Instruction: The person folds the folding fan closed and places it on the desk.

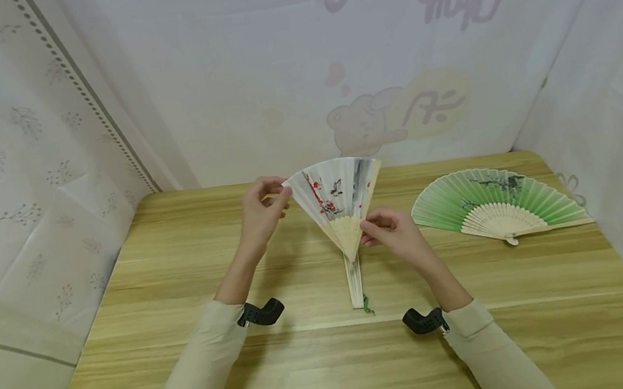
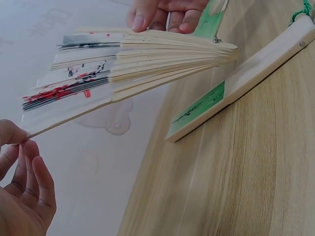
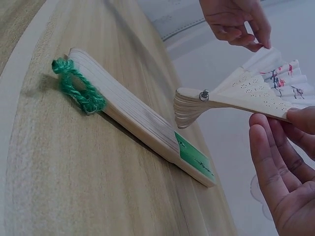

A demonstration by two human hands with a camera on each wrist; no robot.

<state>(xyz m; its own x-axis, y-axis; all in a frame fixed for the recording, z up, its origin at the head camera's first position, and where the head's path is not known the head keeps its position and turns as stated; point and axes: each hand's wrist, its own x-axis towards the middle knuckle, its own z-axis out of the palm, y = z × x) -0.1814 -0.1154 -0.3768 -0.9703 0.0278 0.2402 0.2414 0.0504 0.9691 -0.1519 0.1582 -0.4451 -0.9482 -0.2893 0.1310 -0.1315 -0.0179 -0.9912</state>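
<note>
A white folding fan (image 1: 336,194) with red blossoms and a bird is held partly spread above the table. At its upper left corner my left hand (image 1: 265,212) pinches the edge between thumb and fingers. My right hand (image 1: 394,232) pinches the fan's right outer rib lower down, near the pale wooden slats. In the right wrist view, the white fan's slats (image 3: 251,93) meet at a metal rivet. Below it, a folded fan (image 3: 133,118) with green leaf and a green cord loop (image 3: 78,88) lies on the table, partly hidden in the head view.
A green folding fan (image 1: 496,199) lies spread out at the right of the wooden table (image 1: 193,376). Printed curtains stand along the back and both sides. A dark curved wrist mount (image 1: 263,312) sits at my left cuff and another (image 1: 423,321) at my right.
</note>
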